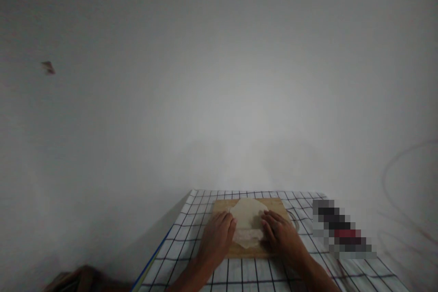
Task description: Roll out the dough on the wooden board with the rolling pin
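Observation:
A pale, thin sheet that looks like rolled dough lies on a wooden board. Across its near part runs a lighter, rougher band; I cannot tell whether this is a fold or something laid on top. My left hand is at the sheet's left edge, fingers together and curled onto it. On the opposite edge, my right hand has its bent fingertips and thumb on the sheet. Both hands hide parts of the side edges and of the board.
A white cloth with black grid lines covers the table, which stands against a pale wall. To the right lies a pixelated dark and red object. A looped cord shows beside the board. A brown wooden object is low at left.

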{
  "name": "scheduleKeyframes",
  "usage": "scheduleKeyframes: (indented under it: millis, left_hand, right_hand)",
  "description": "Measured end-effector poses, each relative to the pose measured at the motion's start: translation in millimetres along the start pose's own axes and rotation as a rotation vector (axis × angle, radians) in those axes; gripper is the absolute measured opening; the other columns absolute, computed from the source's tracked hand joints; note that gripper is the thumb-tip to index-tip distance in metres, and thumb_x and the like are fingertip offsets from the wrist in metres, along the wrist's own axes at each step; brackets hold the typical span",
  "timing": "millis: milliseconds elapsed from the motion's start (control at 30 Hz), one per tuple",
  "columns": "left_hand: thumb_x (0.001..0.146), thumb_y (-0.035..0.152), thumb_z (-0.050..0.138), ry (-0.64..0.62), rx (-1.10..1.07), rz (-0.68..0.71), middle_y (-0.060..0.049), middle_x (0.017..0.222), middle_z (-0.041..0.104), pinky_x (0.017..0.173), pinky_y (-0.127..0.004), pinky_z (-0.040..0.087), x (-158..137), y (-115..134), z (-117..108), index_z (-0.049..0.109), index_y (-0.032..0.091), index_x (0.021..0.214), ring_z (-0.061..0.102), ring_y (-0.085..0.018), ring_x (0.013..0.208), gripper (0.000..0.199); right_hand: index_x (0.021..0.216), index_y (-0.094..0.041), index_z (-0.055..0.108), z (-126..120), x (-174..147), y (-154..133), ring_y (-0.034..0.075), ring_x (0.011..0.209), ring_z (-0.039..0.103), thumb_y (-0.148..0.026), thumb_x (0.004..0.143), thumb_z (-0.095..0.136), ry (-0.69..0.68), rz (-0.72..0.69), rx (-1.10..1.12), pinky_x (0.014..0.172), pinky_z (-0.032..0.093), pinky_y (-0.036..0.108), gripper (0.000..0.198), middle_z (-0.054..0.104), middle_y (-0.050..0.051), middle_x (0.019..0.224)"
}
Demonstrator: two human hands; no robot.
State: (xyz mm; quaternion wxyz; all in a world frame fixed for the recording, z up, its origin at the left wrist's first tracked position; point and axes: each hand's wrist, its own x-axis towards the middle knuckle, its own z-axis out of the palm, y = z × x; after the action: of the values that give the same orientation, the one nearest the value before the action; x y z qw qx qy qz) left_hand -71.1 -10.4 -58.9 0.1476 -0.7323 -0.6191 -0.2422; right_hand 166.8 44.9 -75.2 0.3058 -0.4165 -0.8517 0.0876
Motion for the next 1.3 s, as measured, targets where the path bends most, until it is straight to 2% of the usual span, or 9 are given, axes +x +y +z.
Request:
scheduleKeyframes:
  millis: [100, 200, 367, 600, 767, 933, 1033, 1200, 1300]
  left_hand:
    - [0.103, 0.025, 0.036, 0.025, 0.075, 0.014, -0.004, 0.096, 0.071, 0.087, -0.039, 0.051, 7, -11, 12, 0.063, 0.025, 0.094, 0.066, -0.022, 0.092, 0.029]
    - [0.101, 0.020, 0.039, 0.074, 0.123, 0.065, -0.009, 0.103, 0.072, 0.091, -0.043, 0.053, 5, -18, 24, 0.064, 0.024, 0.104, 0.067, -0.024, 0.098, 0.026]
    - [0.099, 0.020, 0.042, 0.098, 0.186, 0.078, -0.012, 0.118, 0.067, 0.095, -0.047, 0.049, 14, -21, 24, 0.061, 0.023, 0.116, 0.060, -0.028, 0.115, 0.026]
    - [0.098, 0.018, 0.043, -0.014, 0.155, 0.040, -0.007, 0.107, 0.065, 0.091, -0.041, 0.043, 53, -25, 19, 0.062, 0.025, 0.103, 0.058, -0.025, 0.102, 0.021]
    - [0.102, 0.024, 0.041, -0.032, 0.166, 0.017, -0.010, 0.112, 0.064, 0.090, -0.042, 0.042, 75, -30, 26, 0.062, 0.024, 0.107, 0.057, -0.028, 0.106, 0.022]
    - [0.099, 0.017, 0.042, -0.092, 0.261, 0.049, -0.012, 0.108, 0.062, 0.078, -0.040, 0.048, 100, -41, 39, 0.064, 0.019, 0.105, 0.059, -0.028, 0.101, 0.023]
    - [0.098, 0.013, 0.042, -0.119, 0.313, 0.096, -0.015, 0.109, 0.061, 0.071, -0.037, 0.050, 115, -50, 49, 0.065, 0.016, 0.102, 0.059, -0.030, 0.102, 0.024]
    - [0.096, 0.010, 0.042, -0.181, 0.293, 0.113, -0.015, 0.102, 0.062, 0.068, -0.038, 0.052, 129, -55, 55, 0.066, 0.013, 0.099, 0.061, -0.028, 0.092, 0.024]
    - [0.096, 0.013, 0.045, -0.188, 0.272, 0.143, -0.016, 0.102, 0.062, 0.072, -0.039, 0.052, 124, -55, 55, 0.066, 0.014, 0.096, 0.060, -0.029, 0.095, 0.022]
  right_hand:
    - [0.126, -0.018, 0.068, -1, 8, -6, 0.023, 0.133, 0.055, -0.032, 0.106, 0.025, -0.025, 0.002, -0.138, 0.115, 0.039, 0.042, 0.049, 0.065, 0.011, 0.136]
    - [0.132, -0.019, 0.064, -1, 17, -8, 0.028, 0.136, 0.051, -0.033, 0.106, 0.025, -0.051, 0.015, -0.235, 0.115, 0.035, 0.051, 0.049, 0.063, 0.011, 0.139]
    - [0.135, -0.024, 0.063, 9, 34, -6, 0.030, 0.141, 0.045, -0.036, 0.105, 0.031, -0.059, -0.028, -0.243, 0.117, 0.029, 0.055, 0.046, 0.058, 0.008, 0.146]
    - [0.133, -0.026, 0.064, 17, 62, 1, 0.025, 0.136, 0.051, -0.036, 0.104, 0.031, -0.101, 0.024, -0.202, 0.116, 0.033, 0.046, 0.045, 0.060, 0.006, 0.144]
    - [0.138, -0.024, 0.060, 16, 80, 5, 0.028, 0.143, 0.042, -0.042, 0.106, 0.026, -0.055, 0.037, -0.310, 0.117, 0.029, 0.052, 0.050, 0.053, 0.010, 0.150]
    - [0.139, -0.021, 0.058, 17, 104, 14, 0.027, 0.147, 0.036, -0.044, 0.106, 0.023, -0.100, 0.078, -0.290, 0.119, 0.027, 0.052, 0.053, 0.051, 0.011, 0.152]
    - [0.134, -0.021, 0.060, 17, 119, 20, 0.026, 0.142, 0.043, -0.042, 0.107, 0.023, -0.146, 0.102, -0.262, 0.115, 0.032, 0.052, 0.051, 0.055, 0.011, 0.147]
    - [0.115, -0.021, 0.065, 16, 125, 23, 0.025, 0.115, 0.059, -0.042, 0.107, 0.019, -0.158, 0.105, -0.310, 0.098, 0.045, 0.043, 0.051, 0.066, 0.013, 0.120]
    - [0.119, -0.022, 0.064, 17, 115, 21, 0.028, 0.115, 0.060, -0.040, 0.106, 0.023, -0.153, 0.136, -0.352, 0.094, 0.047, 0.044, 0.047, 0.065, 0.015, 0.123]
